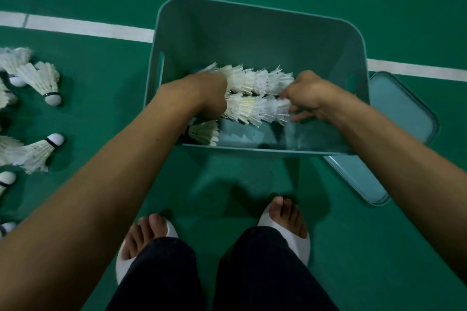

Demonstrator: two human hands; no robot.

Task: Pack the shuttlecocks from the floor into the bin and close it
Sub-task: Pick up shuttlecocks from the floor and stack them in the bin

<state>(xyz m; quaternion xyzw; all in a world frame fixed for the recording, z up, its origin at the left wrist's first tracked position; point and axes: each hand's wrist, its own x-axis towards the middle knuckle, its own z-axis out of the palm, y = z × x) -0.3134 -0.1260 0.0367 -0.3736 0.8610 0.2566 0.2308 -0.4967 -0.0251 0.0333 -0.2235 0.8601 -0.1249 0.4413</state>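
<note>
Lying nested in rows, white feathered shuttlecocks [255, 94] fill teal bin [252, 33]

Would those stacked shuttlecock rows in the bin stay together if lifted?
Probably light: the shuttlecock rows are mostly thin feathers. Likely to bend or separate mid-row, which may be why the left hand and right hand hold both ends. Feathers look easily crushed.

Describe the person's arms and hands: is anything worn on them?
The left arm and right arm are bare to the picture's edge, no sleeve showing. The left hand and right hand wear no gloves; no ring, watch or bracelet is visible.
</note>
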